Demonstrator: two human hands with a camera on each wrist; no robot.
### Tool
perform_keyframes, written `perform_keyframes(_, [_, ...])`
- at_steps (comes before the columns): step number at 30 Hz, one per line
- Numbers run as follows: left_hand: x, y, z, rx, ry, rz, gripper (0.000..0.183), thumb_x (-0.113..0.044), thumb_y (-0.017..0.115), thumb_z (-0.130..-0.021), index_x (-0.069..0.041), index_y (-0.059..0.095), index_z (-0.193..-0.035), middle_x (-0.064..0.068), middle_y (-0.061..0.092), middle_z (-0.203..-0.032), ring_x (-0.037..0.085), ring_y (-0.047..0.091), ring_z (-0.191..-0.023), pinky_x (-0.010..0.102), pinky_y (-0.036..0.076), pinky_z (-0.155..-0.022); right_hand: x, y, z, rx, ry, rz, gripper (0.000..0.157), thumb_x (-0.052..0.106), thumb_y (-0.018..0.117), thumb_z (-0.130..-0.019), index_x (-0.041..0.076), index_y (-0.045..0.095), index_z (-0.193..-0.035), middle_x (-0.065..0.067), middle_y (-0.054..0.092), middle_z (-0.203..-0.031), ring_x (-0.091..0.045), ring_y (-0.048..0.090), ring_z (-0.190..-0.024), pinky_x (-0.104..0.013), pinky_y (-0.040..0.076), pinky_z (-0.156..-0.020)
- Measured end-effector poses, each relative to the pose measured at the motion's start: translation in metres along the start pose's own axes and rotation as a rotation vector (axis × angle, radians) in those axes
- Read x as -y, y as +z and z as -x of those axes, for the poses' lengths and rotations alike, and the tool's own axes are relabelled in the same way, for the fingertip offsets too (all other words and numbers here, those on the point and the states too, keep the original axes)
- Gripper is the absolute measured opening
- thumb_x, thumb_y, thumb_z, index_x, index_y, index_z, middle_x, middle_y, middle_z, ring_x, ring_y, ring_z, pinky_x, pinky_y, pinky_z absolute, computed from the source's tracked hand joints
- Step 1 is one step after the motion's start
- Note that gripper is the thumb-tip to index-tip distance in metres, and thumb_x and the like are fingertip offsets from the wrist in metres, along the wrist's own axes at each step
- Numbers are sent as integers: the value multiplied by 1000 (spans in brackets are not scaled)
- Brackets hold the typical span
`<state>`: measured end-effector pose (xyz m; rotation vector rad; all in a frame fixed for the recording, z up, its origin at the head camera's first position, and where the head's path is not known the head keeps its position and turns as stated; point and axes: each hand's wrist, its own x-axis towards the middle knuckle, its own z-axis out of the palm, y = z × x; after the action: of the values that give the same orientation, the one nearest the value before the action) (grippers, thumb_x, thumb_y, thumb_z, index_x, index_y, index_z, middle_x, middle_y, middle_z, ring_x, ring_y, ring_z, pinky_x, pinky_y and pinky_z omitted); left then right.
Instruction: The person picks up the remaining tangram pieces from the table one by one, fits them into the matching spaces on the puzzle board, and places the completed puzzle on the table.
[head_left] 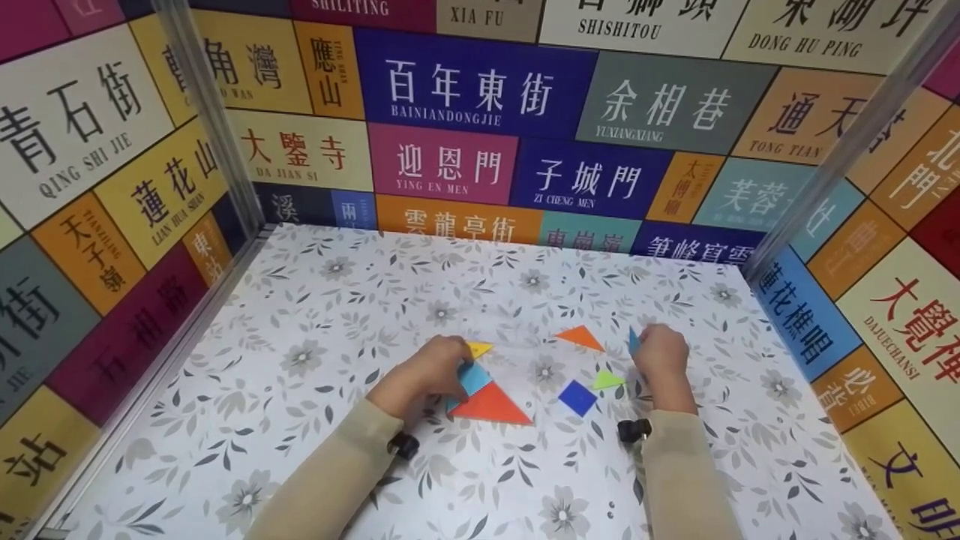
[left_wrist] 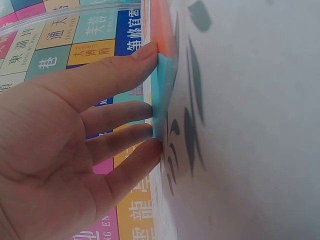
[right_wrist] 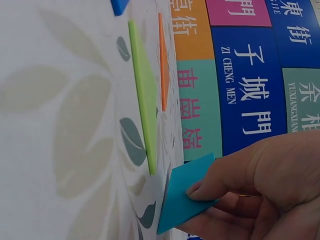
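My left hand (head_left: 431, 373) rests its fingertips on flat tangram pieces lying together on the table. Under and beside it show a light blue piece (head_left: 474, 378), a red triangle (head_left: 493, 409) and a yellow piece (head_left: 478, 349). The left wrist view has the thumb tip at the seam of the red and light blue pieces, the other fingertips along the light blue one. On the right, my right hand (head_left: 664, 360) pinches a blue tangram piece (right_wrist: 187, 192) between thumb and fingers, tilted up on edge close over the table. The fingers cover part of its outline.
Between the hands lie an orange triangle (head_left: 581, 337), a small green triangle (head_left: 608, 380) and a dark blue square (head_left: 577, 398). The table (head_left: 337, 465) has a flowered white cover. Panels (head_left: 472, 82) printed with place names stand behind and at both sides.
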<state>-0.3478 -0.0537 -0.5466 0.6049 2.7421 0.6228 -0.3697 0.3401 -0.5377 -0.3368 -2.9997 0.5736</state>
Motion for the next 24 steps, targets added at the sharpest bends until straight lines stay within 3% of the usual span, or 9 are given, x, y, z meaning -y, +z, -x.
perform_keyframes(7, [0, -1, 1, -7, 15, 11, 55, -15, 99, -70, -8, 78, -121, 5, 70, -121, 23, 61, -114, 41, 52, -107, 4, -4, 1, -11, 16, -37, 23, -4, 63, -91, -7, 72, -112, -28, 71, -108, -40, 63, -95, -55, 55, -89])
perform_keyframes(9, [-1, -2, 3, -22, 37, -4, 56, -16, 100, -69, -6, 78, -120, 6, 71, -120, 25, 62, -113, 40, 53, -105, 5, -5, 1, -34, -3, -46, 18, -4, 61, -90, -6, 71, -104, -27, 70, -99, -38, 60, -88, -53, 54, -83])
perform_keyframes(16, [-4, -1, 4, -15, 16, -33, 57, -17, 99, -71, -7, 77, -123, 6, 72, -124, 24, 63, -115, 39, 53, -106, 8, -6, 6, -31, 26, -120, 30, 1, 63, -91, -7, 70, -120, -30, 71, -116, -44, 64, -103, -56, 55, -91])
perform_keyframes(20, [-3, -1, 2, -5, 0, -19, 57, -16, 99, -71, -8, 77, -123, 5, 72, -123, 22, 63, -114, 39, 53, -107, 8, -6, 4, -8, 39, -209, 26, 3, 65, -92, -2, 72, -116, -24, 72, -107, -33, 62, -90, -44, 54, -76])
perform_keyframes(24, [-1, -2, 2, -5, -20, 16, 57, -13, 99, -70, -8, 77, -123, 4, 72, -121, 21, 63, -112, 39, 53, -107, 9, -8, 2, 31, 47, -296, 28, 5, 66, -93, 1, 72, -120, -20, 71, -110, -29, 61, -90, -39, 51, -75])
